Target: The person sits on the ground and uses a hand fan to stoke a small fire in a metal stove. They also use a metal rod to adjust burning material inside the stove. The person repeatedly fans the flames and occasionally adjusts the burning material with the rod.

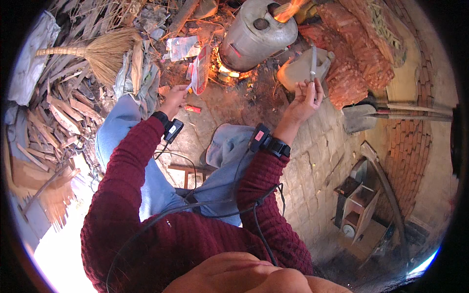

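Note:
My left hand (pixel 175 100) pinches the edge of a clear plastic bag with red print (pixel 200 71), which hangs close to the lit foot of a metal cylindrical stove kettle (pixel 253 36). Between the fingertips of my right hand (pixel 307 97) is a thin pale strip (pixel 313 60), pointing away from me; I cannot tell whether it is a blade or plastic. It passes in front of a whitish plastic jerrycan (pixel 304 67). Flame (pixel 291 11) comes out of the kettle's top opening, and fire glows under its base. A small red packet (pixel 192 109) lies on the floor beside my left hand.
Split firewood (pixel 66 113) and a straw broom (pixel 99 53) lie at left. Another printed plastic wrapper (pixel 182 47) is on the ground near the fire. Red mesh sacks (pixel 348 69), a shovel (pixel 361 117) and a wooden box-like frame (pixel 361 212) stand at right. Cables (pixel 227 210) cross my lap.

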`<state>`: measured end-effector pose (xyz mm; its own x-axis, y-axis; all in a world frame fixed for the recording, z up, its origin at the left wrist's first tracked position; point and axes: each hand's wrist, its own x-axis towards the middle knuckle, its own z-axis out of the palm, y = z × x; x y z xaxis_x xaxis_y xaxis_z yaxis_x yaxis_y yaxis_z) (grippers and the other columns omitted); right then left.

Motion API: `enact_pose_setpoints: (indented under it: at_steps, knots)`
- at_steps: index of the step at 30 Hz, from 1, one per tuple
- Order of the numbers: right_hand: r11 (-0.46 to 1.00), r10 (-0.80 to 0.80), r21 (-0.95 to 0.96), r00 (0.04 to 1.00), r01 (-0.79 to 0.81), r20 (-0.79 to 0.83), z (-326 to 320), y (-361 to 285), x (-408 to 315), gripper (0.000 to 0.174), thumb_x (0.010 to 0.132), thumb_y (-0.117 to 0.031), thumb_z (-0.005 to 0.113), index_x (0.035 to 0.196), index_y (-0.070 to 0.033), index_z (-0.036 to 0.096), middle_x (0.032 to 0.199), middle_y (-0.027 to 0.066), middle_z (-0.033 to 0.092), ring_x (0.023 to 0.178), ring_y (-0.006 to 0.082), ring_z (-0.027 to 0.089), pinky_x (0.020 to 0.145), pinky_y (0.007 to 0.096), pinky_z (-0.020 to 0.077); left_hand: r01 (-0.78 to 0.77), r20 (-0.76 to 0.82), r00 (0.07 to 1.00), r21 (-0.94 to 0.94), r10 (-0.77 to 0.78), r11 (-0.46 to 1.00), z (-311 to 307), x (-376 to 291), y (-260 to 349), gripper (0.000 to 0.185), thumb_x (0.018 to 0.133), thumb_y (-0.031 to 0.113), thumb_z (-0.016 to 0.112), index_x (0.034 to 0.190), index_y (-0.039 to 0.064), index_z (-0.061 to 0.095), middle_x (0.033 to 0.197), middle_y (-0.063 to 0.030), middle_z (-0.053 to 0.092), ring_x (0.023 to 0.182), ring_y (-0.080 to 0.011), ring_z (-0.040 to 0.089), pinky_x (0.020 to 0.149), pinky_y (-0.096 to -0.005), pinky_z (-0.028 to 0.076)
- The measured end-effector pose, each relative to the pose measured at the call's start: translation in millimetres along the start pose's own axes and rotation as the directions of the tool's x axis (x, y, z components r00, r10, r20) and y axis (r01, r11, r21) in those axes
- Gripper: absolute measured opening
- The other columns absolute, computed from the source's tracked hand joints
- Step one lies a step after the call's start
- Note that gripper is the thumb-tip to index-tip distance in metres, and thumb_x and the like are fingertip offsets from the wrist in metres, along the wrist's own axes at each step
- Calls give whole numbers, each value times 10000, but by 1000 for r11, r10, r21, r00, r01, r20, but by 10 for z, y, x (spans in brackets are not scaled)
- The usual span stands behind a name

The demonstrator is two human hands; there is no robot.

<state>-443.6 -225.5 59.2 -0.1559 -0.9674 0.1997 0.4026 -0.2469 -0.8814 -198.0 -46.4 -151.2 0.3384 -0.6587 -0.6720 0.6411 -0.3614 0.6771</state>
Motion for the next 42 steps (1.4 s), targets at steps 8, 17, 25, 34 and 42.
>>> enact_pose_setpoints:
  at_steps: [8,17,25,34,42]
  knots:
    - [815,-479,-393,877,426,-42,151,-550,29,133,872,-117,548,948,-23,494,779,57,548,603,94,485,522,211,397,-55,-123,991,-93,43,994,-52,-7,65,233,890,81,444,1121,69,468,686,16,406,473,-53,318,398,-191,288]
    - [896,-350,-245,928,371,126,334,-317,-37,122,880,-78,495,965,7,473,720,71,547,585,115,532,486,228,457,-46,-76,996,-26,44,999,-70,-23,46,284,876,73,450,1158,46,436,674,12,400,480,-50,326,395,-196,278]
    - [885,-330,-313,938,345,102,313,-395,-50,107,876,-70,491,944,7,461,747,103,557,575,126,544,482,219,469,-45,-93,995,-20,43,999,-54,13,32,242,878,75,457,1118,47,479,681,10,420,495,-56,346,393,-192,284]
    - [862,-344,-369,936,346,75,320,-368,-39,108,858,-62,511,935,-1,466,768,99,548,593,136,547,484,228,498,-17,-132,991,-14,15,1000,-27,5,40,237,886,80,448,1120,54,480,664,12,420,470,-47,332,387,-187,284]
    - [843,-493,-310,862,439,-118,185,-454,19,120,867,-95,507,907,14,477,678,108,548,519,142,517,435,232,438,-6,-104,995,-22,3,1000,-27,25,2,287,902,98,410,1180,73,477,616,34,391,434,-44,302,377,-200,238]
